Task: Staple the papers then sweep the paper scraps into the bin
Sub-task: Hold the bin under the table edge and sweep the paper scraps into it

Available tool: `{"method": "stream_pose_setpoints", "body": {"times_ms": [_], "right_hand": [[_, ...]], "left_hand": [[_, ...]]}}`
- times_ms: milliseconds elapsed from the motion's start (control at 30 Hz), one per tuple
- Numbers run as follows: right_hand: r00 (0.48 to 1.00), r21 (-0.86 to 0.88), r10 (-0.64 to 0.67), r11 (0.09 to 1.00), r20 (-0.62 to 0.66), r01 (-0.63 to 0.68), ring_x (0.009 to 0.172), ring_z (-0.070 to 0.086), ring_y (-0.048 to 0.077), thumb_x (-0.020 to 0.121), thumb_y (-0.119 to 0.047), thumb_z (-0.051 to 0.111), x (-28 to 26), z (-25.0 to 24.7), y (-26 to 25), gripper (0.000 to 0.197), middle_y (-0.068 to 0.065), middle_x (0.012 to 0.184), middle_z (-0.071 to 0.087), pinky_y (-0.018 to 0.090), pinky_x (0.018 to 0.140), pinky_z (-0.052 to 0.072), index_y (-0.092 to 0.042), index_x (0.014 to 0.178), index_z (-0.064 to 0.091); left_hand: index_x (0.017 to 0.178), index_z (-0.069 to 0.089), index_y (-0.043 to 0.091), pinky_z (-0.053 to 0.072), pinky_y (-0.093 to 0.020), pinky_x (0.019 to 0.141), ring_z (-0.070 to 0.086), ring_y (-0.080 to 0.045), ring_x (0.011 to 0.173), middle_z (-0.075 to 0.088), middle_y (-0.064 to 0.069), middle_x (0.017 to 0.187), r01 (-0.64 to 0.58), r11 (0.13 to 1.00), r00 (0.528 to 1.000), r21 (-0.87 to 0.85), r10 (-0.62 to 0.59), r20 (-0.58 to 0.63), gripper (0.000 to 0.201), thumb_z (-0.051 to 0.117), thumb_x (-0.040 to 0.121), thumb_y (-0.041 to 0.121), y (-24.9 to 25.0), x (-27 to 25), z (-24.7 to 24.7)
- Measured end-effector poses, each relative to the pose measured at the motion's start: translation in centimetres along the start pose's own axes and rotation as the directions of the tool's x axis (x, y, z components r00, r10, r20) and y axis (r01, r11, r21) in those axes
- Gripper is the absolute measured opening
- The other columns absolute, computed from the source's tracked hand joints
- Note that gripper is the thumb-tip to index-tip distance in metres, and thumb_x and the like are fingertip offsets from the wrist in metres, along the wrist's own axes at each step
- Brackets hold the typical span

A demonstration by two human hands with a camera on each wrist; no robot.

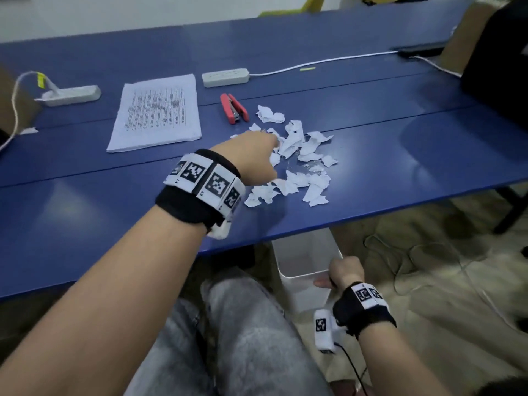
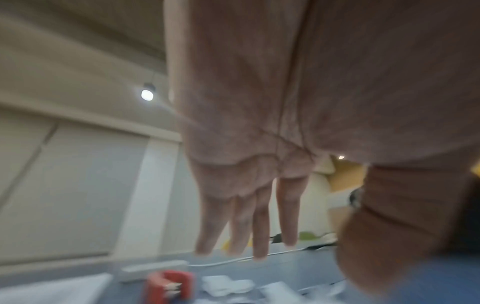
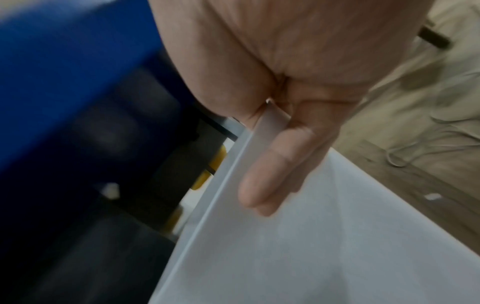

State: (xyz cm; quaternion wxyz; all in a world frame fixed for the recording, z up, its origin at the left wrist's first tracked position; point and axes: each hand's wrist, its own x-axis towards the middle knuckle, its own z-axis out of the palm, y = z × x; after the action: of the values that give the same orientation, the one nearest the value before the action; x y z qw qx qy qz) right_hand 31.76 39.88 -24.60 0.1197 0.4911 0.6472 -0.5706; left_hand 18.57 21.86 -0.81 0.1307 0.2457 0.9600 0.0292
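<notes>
my left hand [image 1: 254,155], fingers straight and together, stands beside the paper scraps [image 1: 297,158] on the blue table [image 1: 400,155], ready to sweep; my right hand [image 1: 344,274] grips the white bin [image 1: 303,264] rim below the edge to catch them.

Head view was evenly lit, soft glare patches on the glossy blue tabletop [image 1: 371,155], edges bowed. Both wrist views were motion-blurred; round ceiling lamp [image 2: 147,94] glowed in left wrist view.
</notes>
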Motion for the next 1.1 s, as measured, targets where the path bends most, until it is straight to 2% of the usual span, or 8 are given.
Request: {"method": "stream_pose_setpoints", "body": {"times_ms": [67,167,333,467,600,733,867,1100], "right_hand": [[1.000,0.106,0.004,0.994,-0.010,-0.002,0.052,0.071,0.041,0.087,0.005,0.036,-1.8,-0.7,-0.4,0.024,0.035,0.069,0.069,0.035,0.039,0.056,0.015,0.099,0.054],[0.999,0.190,-0.034,0.981,-0.021,0.037,0.043,0.068,0.039,0.085,0.007,0.035,-3.4,-1.6,-0.4,0.029,0.041,0.082,0.066,0.030,0.035,0.051,0.017,0.105,0.054],[1.000,0.240,-0.027,0.970,-0.015,0.030,0.052,0.068,0.047,0.086,0.008,0.035,-4.1,-1.8,-0.9,0.034,0.040,0.073,0.065,0.045,0.047,0.058,0.018,0.115,0.051],[1.000,0.243,-0.028,0.970,-0.001,0.028,0.047,0.066,0.045,0.088,0.010,0.033,-4.4,-2.1,-1.1,0.034,0.039,0.064,0.061,0.050,0.044,0.057,0.016,0.116,0.051],[0.998,0.261,-0.061,0.964,0.002,0.058,0.052,0.066,0.048,0.084,0.009,0.034,-4.5,-2.0,-1.1,0.028,0.037,0.061,0.061,0.059,0.059,0.058,0.016,0.102,0.054],[0.995,0.232,-0.096,0.968,-0.007,0.095,0.046,0.065,0.044,0.080,0.010,0.036,-5.1,-2.4,-1.0,0.018,0.029,0.050,0.059,0.058,0.060,0.058,0.010,0.079,0.054],[0.992,0.224,-0.117,0.969,0.040,0.105,0.043,0.065,0.043,0.082,0.009,0.036,-5.5,-3.2,-0.7,0.021,0.034,0.066,0.061,0.045,0.049,0.059,0.012,0.088,0.055],[0.992,0.227,-0.126,0.967,0.014,0.120,0.042,0.064,0.041,0.080,0.009,0.038,-6.5,-4.2,-0.4,0.018,0.035,0.065,0.060,0.041,0.044,0.058,0.013,0.085,0.055]], "left_hand": [[0.148,0.039,0.019,0.039,-0.033,0.105,0.044,-0.025,0.137,0.047,-0.005,0.148,-0.113,0.990,0.993,-0.087,0.111,-0.032,0.060,0.049,0.089,0.018,3.0,0.1,-0.1],[0.145,0.044,0.018,0.037,-0.034,0.110,0.043,-0.028,0.138,0.047,-0.008,0.150,-0.169,0.976,0.985,-0.138,0.173,0.019,0.054,0.043,0.092,0.021,6.3,1.6,1.4],[0.122,0.055,0.004,0.039,-0.035,0.101,0.048,-0.034,0.129,0.049,-0.018,0.141,-0.187,0.982,0.966,-0.039,0.191,0.175,0.037,0.038,0.096,0.024,8.0,3.2,5.1],[0.137,0.046,0.001,0.029,-0.042,0.115,0.032,-0.033,0.143,0.033,-0.019,0.152,-0.244,0.970,0.950,-0.015,0.242,0.199,0.045,0.033,0.099,0.021,7.7,2.4,6.7],[0.142,0.037,0.001,0.028,-0.046,0.116,0.016,-0.031,0.150,0.019,-0.016,0.159,-0.285,0.958,0.933,-0.014,0.281,0.223,0.049,0.032,0.099,0.024,7.2,0.2,7.4],[0.146,0.035,0.001,0.014,-0.044,0.123,0.005,-0.027,0.154,0.010,-0.013,0.165,-0.309,0.947,0.923,-0.083,0.320,0.214,0.052,0.034,0.099,0.023,6.8,-1.7,7.0],[0.152,0.025,0.004,0.006,-0.047,0.124,-0.004,-0.027,0.154,0.001,-0.013,0.166,-0.251,0.963,0.951,-0.098,0.264,0.163,0.058,0.033,0.098,0.023,5.5,-1.0,5.6],[0.157,0.006,0.005,0.007,-0.044,0.125,-0.004,-0.028,0.154,-0.006,-0.014,0.165,-0.236,0.971,0.930,-0.040,0.238,0.281,0.063,0.025,0.101,0.024,6.0,-1.0,7.2]]}}
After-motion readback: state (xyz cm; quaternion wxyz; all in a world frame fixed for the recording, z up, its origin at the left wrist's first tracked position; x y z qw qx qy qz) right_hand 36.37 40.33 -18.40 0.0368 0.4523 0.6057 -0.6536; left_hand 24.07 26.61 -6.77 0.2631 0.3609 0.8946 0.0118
